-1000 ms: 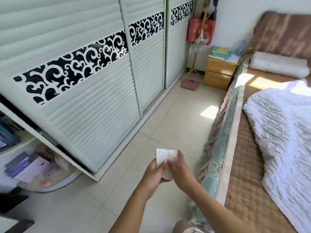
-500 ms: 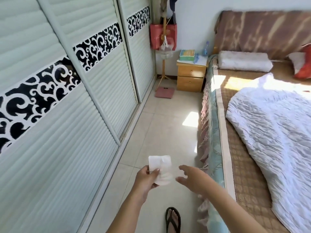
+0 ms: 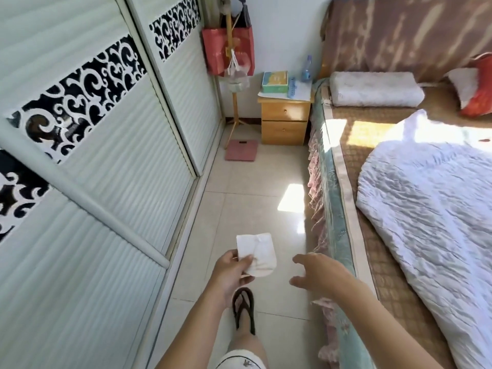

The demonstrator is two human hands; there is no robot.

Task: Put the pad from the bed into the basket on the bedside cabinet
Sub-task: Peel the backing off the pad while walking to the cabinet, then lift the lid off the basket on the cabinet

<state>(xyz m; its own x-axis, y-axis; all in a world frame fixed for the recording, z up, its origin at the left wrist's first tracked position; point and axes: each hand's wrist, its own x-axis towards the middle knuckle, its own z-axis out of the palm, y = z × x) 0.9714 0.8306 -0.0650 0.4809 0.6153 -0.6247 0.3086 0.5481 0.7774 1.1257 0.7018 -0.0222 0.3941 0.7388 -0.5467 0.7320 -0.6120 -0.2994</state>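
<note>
My left hand (image 3: 232, 272) pinches a small white folded pad (image 3: 257, 253) by its lower left corner and holds it upright over the tiled floor. To its right, my right hand (image 3: 318, 272) hovers with fingers apart and holds nothing, a short gap from the pad. Far ahead stands the wooden bedside cabinet (image 3: 285, 121), against the wall beside the bed (image 3: 343, 198). On its top sits a green box-like basket (image 3: 275, 81); what is inside it I cannot tell.
White sliding wardrobe doors (image 3: 111, 161) line the left side. A pink scale (image 3: 241, 150) lies on the floor before a wooden coat stand (image 3: 234, 102) with a red bag. A bottle (image 3: 306, 68) stands on the cabinet. A white quilt (image 3: 431, 209) covers the bed.
My right hand has let go of the pad and moved off to the right; only my left hand holds it. The view has turned toward the cabinet and moved nearer along the aisle.
</note>
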